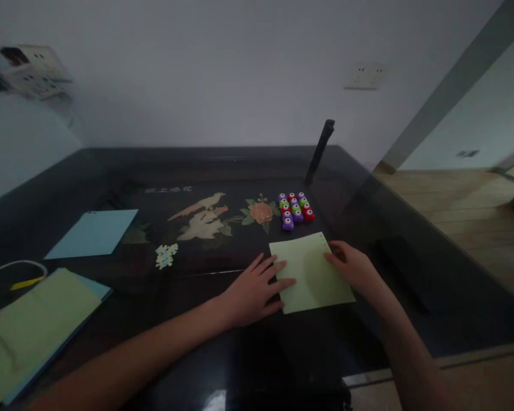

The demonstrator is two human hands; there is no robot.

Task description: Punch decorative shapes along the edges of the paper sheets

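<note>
A pale yellow-green sheet of paper (310, 279) lies on the black table in front of me, with a row of small marks near its top right corner. My left hand (257, 291) rests flat at the sheet's left edge, fingers spread over it. At the upper right edge, the fingers of my right hand (346, 264) are closed on the paper, thumb side on top. Just beyond the sheet sit several small red, green and purple pieces with eye-like dots (294, 210), grouped in short rows.
Light-blue paper (96, 234) lies at the left, nearer a stack of green and blue sheets (43, 319). Small pale puzzle-like pieces (166, 256) sit left of centre. A black upright post (320, 153) stands at the back. A flat dark rectangle (400, 271) lies right.
</note>
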